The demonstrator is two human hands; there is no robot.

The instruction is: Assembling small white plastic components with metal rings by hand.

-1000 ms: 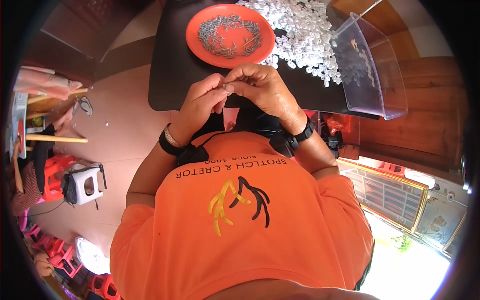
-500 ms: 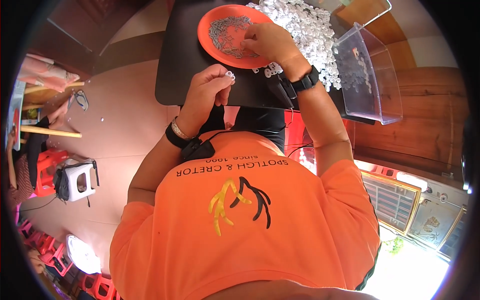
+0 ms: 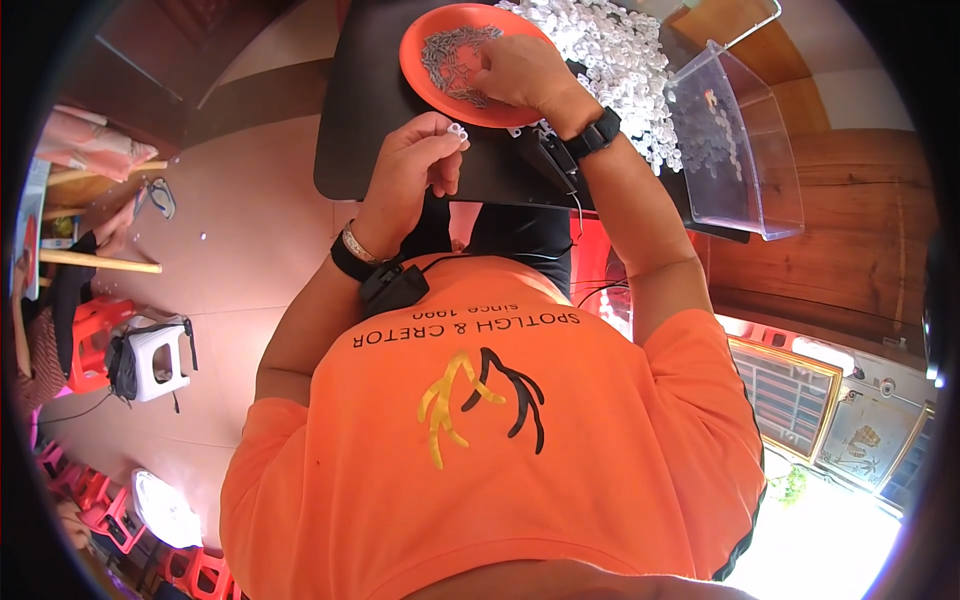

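My left hand (image 3: 408,165) is closed over the near edge of the dark table (image 3: 355,125). Between its thumb and forefinger sits a small white plastic piece with holes (image 3: 457,132). Farther off and to the right, my right hand (image 3: 530,75) reaches into a round orange plate (image 3: 413,75). Its thumb and fingertips are drawn together among many thin grey metal pins or nails (image 3: 445,60); what they pinch, if anything, is too small to make out.
A large heap of white plastic pieces (image 3: 625,65) covers the table right of the plate. Beside it a clear plastic bin (image 3: 740,150) stands at the table's right edge. Red stools (image 3: 90,345) and a white stool (image 3: 160,362) are on the floor at left, near another person's leg (image 3: 120,225).
My right hand has shifted slightly within the plate, its fingertips moving a little left and away from me. My left hand keeps its white piece, now held slightly higher in view.
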